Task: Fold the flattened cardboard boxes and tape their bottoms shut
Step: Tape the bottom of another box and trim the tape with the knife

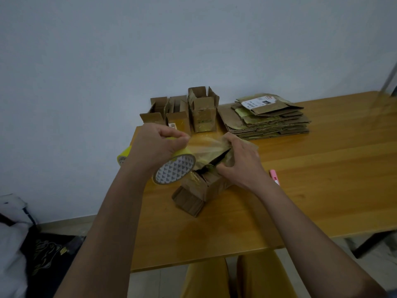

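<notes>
From above the person's head, the left hand has its fingers curled tight around a yellow tape roll, its grip closed on the rim, with a strip of clear tape pulled out toward the right. The right hand pinches the flaps of a small cardboard box lying tilted on the wooden desk, fingers curled round the cardboard. Behind it, against the wall, stand three folded boxes with flaps up. Just beside them to the right lies a stack of flattened boxes. A pink object lies on the desk by the right wrist.
</notes>
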A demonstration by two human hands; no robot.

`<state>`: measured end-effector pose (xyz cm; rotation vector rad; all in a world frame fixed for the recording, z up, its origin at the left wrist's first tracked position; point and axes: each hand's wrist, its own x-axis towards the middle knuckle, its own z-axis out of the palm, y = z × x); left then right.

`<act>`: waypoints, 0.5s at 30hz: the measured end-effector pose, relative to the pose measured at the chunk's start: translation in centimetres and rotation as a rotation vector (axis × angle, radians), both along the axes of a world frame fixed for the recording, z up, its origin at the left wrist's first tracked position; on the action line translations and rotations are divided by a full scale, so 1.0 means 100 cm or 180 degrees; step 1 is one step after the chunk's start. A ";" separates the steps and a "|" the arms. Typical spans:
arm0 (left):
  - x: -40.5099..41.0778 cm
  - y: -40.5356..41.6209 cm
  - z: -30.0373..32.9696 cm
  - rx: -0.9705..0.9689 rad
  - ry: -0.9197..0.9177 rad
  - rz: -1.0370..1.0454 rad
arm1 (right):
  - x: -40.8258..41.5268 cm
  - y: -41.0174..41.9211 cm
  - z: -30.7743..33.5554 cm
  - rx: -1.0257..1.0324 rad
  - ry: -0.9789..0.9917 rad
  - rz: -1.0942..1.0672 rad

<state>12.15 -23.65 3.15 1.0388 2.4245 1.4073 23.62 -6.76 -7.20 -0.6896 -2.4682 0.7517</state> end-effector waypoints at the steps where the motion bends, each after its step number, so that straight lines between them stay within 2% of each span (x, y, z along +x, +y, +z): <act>1: 0.000 -0.003 -0.005 -0.0064 -0.0030 0.0058 | 0.001 0.000 -0.001 -0.0023 0.0055 0.0036; 6: 0.006 -0.014 -0.027 -0.0150 -0.0341 0.0281 | 0.004 0.004 -0.001 0.0024 0.0041 0.0224; 15: 0.017 -0.027 -0.062 -0.0132 -0.0451 0.0412 | 0.005 0.001 0.002 0.0004 -0.0140 0.0284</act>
